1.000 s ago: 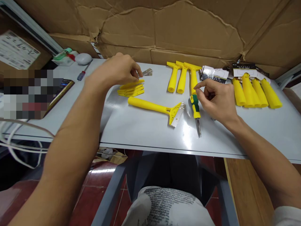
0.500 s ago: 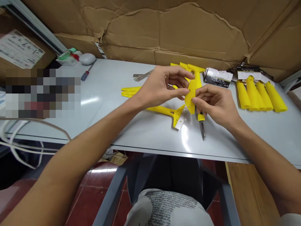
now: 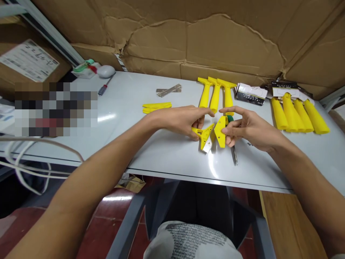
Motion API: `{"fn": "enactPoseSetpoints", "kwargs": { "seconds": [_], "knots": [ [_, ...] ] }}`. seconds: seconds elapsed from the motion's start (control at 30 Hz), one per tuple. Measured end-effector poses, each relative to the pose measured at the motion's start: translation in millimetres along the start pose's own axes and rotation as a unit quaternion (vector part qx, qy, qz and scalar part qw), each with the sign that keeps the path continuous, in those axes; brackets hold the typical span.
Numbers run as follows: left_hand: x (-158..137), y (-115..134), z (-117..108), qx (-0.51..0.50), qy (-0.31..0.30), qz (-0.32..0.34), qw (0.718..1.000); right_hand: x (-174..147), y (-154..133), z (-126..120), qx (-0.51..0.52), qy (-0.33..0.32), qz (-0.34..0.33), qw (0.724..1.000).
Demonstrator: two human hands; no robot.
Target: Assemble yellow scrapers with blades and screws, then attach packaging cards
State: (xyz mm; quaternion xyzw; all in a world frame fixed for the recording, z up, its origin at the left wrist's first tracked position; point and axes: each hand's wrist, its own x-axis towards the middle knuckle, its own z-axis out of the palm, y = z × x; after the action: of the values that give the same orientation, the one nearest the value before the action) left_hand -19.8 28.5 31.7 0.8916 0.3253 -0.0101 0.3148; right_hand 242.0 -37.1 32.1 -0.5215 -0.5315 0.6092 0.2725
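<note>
My left hand [image 3: 182,120] is closed around the neck of a yellow scraper [image 3: 205,136], its handle hidden under the palm. A bare metal blade [image 3: 208,144] lies along the scraper's head. Between thumb and fingers, my right hand [image 3: 246,129] pinches a yellow cover plate [image 3: 221,132] with small holes, held upright just right of the blade and apart from it. Under the right hand lies a screwdriver [image 3: 234,156]; a bit of its green handle shows and its metal shaft points toward the table's front edge.
Yellow scraper handles [image 3: 215,93] stand in a row at the back, beside a black-and-white box [image 3: 250,94]. Several yellow handles with cards [image 3: 292,113] lie at right. Loose blades [image 3: 169,90] and yellow strips [image 3: 156,107] lie left of centre. Another screwdriver [image 3: 104,88] is farther left.
My left hand has let go of the cover plate, come down and taken hold of the scraper. My right hand has lowered the plate toward the blade.
</note>
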Motion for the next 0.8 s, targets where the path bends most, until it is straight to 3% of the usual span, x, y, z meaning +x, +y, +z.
{"fn": "enactPoseSetpoints", "kwargs": {
  "seconds": [0.4, 0.8],
  "knots": [
    [4.5, 6.1, 1.8, -0.009, 0.018, 0.005, 1.0, 6.2, 8.6, 14.3, 0.013, 0.018, -0.004, 1.0],
    [6.6, 13.2, 4.3, 0.003, 0.035, 0.008, 0.999, 4.8, 11.5, 26.5, -0.099, 0.057, -0.027, 0.993]
  ]
}}
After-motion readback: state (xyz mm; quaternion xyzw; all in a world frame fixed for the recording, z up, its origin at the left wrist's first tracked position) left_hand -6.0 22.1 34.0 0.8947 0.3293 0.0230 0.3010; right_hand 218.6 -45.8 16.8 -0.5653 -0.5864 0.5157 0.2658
